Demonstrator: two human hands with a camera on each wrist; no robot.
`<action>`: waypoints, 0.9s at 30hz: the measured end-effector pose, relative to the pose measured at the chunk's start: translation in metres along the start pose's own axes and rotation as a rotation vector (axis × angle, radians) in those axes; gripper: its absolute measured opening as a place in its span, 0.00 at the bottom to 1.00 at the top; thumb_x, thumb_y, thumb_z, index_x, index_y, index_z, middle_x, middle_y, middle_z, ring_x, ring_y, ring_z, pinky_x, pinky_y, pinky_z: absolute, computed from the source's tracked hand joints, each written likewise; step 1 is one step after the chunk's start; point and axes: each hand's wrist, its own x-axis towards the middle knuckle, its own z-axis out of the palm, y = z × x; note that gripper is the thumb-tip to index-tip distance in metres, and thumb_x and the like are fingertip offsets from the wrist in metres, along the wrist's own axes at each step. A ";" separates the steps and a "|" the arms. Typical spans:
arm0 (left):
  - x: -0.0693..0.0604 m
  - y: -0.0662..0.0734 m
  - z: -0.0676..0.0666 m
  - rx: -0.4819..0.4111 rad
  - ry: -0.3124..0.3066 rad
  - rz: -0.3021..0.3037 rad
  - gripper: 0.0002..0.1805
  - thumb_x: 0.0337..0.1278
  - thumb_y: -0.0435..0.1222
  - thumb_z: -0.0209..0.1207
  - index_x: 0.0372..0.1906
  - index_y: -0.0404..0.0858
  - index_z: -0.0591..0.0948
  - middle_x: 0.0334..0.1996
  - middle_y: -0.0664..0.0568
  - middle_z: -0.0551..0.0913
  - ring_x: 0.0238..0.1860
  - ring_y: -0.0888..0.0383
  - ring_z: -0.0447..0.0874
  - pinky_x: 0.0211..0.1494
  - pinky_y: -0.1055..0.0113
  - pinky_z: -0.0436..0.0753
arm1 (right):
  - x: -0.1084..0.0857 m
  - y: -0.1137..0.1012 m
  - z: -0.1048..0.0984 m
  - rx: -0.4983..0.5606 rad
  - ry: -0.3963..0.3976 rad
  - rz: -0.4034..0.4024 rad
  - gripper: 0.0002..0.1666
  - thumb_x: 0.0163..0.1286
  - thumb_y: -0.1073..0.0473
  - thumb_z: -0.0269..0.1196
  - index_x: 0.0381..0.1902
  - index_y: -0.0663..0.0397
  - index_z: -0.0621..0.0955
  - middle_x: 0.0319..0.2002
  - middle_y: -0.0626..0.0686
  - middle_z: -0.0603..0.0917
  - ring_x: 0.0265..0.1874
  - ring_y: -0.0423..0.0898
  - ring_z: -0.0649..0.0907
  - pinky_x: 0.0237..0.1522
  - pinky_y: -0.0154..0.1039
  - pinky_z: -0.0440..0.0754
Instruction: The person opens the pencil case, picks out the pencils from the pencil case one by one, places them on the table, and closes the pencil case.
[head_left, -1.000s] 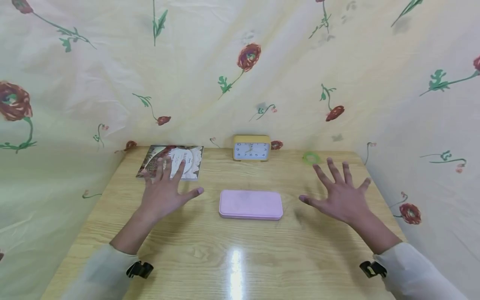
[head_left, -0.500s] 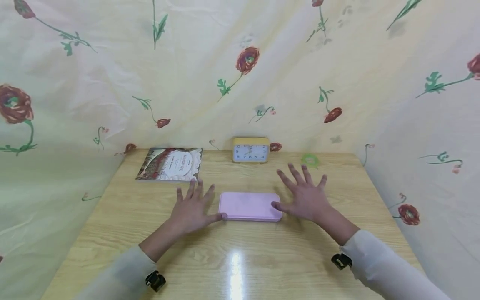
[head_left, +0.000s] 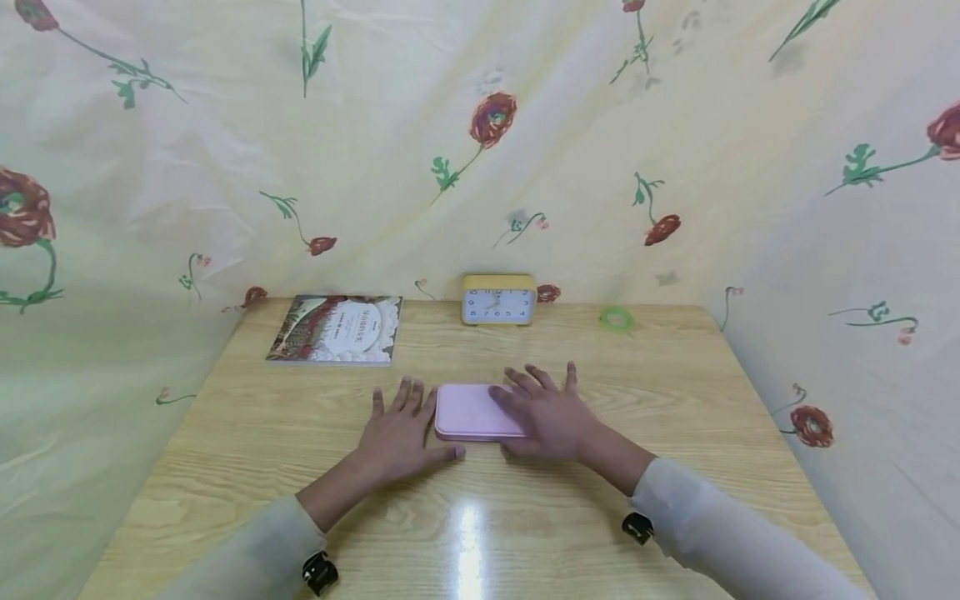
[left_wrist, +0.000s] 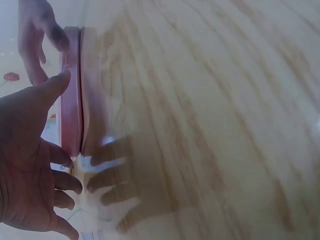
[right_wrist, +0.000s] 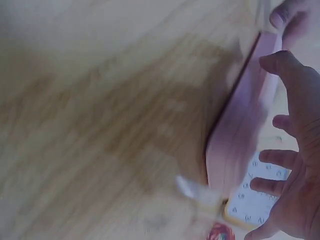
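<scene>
Fingers spread, left hand (head_left: 399, 442) and right hand (head_left: 553, 423) flank the case (head_left: 471, 407), gripping nothing; only the head view shows the green ring (head_left: 604, 323).

A smooth case (head_left: 468, 410) with a satiny sheen sits on a wood-grained table (head_left: 405, 533), glossy enough to mirror light. The booklet (head_left: 337, 331) is shiny paper; the clock (head_left: 498, 285) looks like smooth plastic. Softly creased cloth (head_left: 360, 150) hangs behind; 2 sleeves (head_left: 720, 517) are matt fabric.

Bright head view, white glare (head_left: 469, 550) on tabletop (head_left: 405, 533), hazy wrist views, right one blurred
</scene>
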 end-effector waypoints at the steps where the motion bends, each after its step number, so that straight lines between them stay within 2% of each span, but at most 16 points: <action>1: 0.001 0.000 0.001 0.001 0.007 0.002 0.64 0.66 0.79 0.53 0.89 0.37 0.60 0.88 0.33 0.54 0.91 0.34 0.44 0.88 0.23 0.43 | 0.001 -0.002 0.001 -0.001 -0.001 -0.008 0.51 0.70 0.26 0.69 0.84 0.36 0.72 0.84 0.57 0.73 0.81 0.68 0.72 0.68 0.97 0.55; 4: 0.003 0.002 0.001 0.019 0.023 0.005 0.61 0.68 0.77 0.53 0.88 0.36 0.61 0.88 0.34 0.56 0.91 0.35 0.45 0.89 0.23 0.45 | 0.005 -0.007 0.004 -0.020 0.018 -0.020 0.47 0.69 0.31 0.71 0.81 0.40 0.76 0.78 0.58 0.79 0.75 0.65 0.78 0.69 0.94 0.59; 10: 0.005 0.007 0.004 0.050 0.066 0.014 0.55 0.75 0.71 0.56 0.86 0.32 0.65 0.86 0.36 0.62 0.90 0.33 0.53 0.87 0.23 0.51 | 0.011 -0.023 0.007 -0.101 0.021 -0.041 0.48 0.64 0.37 0.75 0.76 0.54 0.79 0.72 0.62 0.83 0.65 0.66 0.83 0.72 0.87 0.67; 16: 0.003 0.009 0.015 0.048 0.086 0.001 0.53 0.75 0.67 0.60 0.83 0.29 0.68 0.85 0.36 0.66 0.89 0.34 0.57 0.88 0.26 0.54 | 0.014 -0.039 0.009 -0.211 0.011 -0.087 0.50 0.62 0.34 0.76 0.69 0.67 0.81 0.68 0.69 0.84 0.58 0.69 0.87 0.74 0.80 0.72; 21: 0.003 0.008 0.018 0.068 0.128 0.014 0.50 0.75 0.66 0.61 0.81 0.29 0.71 0.83 0.36 0.70 0.88 0.34 0.60 0.87 0.26 0.59 | 0.016 -0.045 0.008 -0.298 0.026 -0.098 0.48 0.62 0.35 0.75 0.64 0.70 0.82 0.64 0.69 0.86 0.53 0.67 0.89 0.73 0.75 0.76; 27: 0.004 0.010 0.012 0.089 0.164 0.021 0.49 0.74 0.65 0.63 0.79 0.29 0.74 0.81 0.36 0.73 0.87 0.34 0.63 0.86 0.27 0.63 | 0.022 -0.049 0.003 -0.383 0.035 -0.114 0.47 0.63 0.37 0.73 0.63 0.73 0.83 0.62 0.70 0.87 0.49 0.65 0.91 0.70 0.74 0.79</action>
